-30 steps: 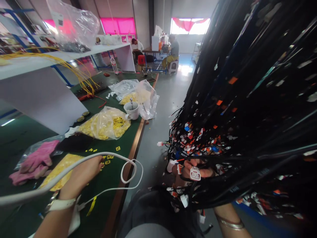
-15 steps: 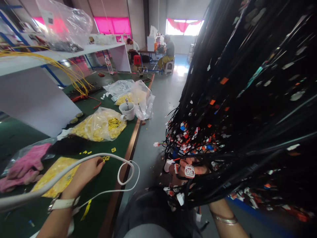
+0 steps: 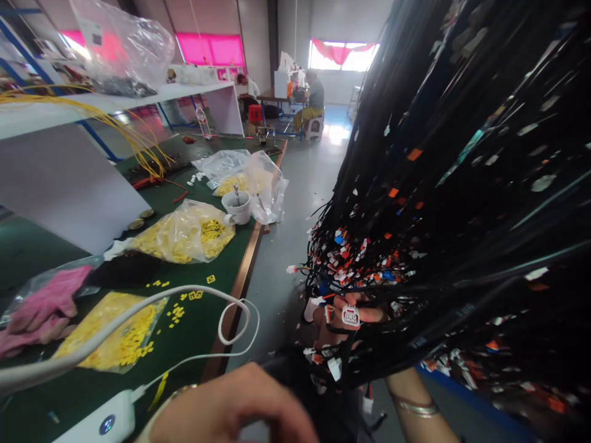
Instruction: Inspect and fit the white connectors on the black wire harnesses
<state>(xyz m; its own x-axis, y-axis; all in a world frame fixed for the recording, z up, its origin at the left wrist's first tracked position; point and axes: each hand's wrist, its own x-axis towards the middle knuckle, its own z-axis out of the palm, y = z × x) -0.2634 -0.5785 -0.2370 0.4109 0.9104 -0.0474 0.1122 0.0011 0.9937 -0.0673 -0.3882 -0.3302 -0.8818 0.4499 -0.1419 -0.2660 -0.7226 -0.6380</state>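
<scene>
Lower left, a flat, clear plastic bag [image 3: 156, 315] holds small yellow pieces [image 3: 127, 335]; bottom centre, the blurred left hand [image 3: 235, 403] curls, contents unclear; right of centre, the right hand [image 3: 336, 335] grips a white, rounded-rectangular multi-slot connector [image 3: 351, 317] among black cables [image 3: 410, 344]

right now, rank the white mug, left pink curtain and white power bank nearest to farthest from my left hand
1. White power bank: left of the left hand
2. White mug: ahead, near the table's edge
3. Left pink curtain: on the far wall
</scene>
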